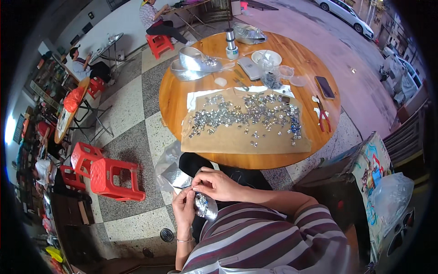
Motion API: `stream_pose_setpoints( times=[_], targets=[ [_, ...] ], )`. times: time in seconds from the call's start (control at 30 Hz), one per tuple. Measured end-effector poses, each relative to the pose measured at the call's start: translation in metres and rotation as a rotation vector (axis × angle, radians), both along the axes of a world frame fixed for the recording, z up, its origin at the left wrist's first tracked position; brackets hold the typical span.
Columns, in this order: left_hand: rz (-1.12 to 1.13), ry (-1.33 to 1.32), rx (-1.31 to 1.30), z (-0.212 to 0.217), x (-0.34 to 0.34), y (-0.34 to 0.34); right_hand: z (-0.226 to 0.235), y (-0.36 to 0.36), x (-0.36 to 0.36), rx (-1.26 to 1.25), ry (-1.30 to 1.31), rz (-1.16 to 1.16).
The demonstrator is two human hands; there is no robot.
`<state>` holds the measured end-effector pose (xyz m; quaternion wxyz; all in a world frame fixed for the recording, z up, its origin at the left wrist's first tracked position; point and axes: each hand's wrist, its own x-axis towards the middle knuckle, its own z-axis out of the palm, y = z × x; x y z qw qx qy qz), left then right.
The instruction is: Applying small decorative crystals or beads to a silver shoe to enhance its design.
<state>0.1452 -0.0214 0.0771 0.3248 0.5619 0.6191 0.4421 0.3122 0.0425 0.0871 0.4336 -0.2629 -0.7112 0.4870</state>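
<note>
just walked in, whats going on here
A person in a striped shirt holds a curved, shiny silver piece in the left hand. The right hand meets the left at the piece's upper end; anything pinched there can't be made out. Ahead, small clear and blue sparkling stones lie scattered on a flat brown sheet on a round wooden table, red-handled metal pliers lying to the right.

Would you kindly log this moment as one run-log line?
left hand: holding shiny silver piece | right hand: close against left hand, anything pinched unclear | table: loose gems on tan sheet, red-handled pliers to its right
</note>
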Motion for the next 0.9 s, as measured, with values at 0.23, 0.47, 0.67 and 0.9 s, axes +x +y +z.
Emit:
stream_pose_setpoints(
  times=[0.23,0.47,0.67,0.9],
  targets=[
    [-0.015,-0.331,-0.141,0.002,0.020,0.004,0.000,-0.001,0.009,-0.048,0.013,-0.015],
    [-0.249,0.128,-0.041,-0.041,0.022,-0.011,-0.012,-0.007,0.003,0.355,-0.064,-0.024],
    [0.061,-0.257,-0.310,-0.012,-0.005,0.018,0.004,0.047,0.021,-0.681,0.617,0.041],
    [0.203,-0.423,-0.134,-0.021,-0.110,0.017,0.058,0.044,0.081,-0.360,0.827,-0.101]
  ],
)
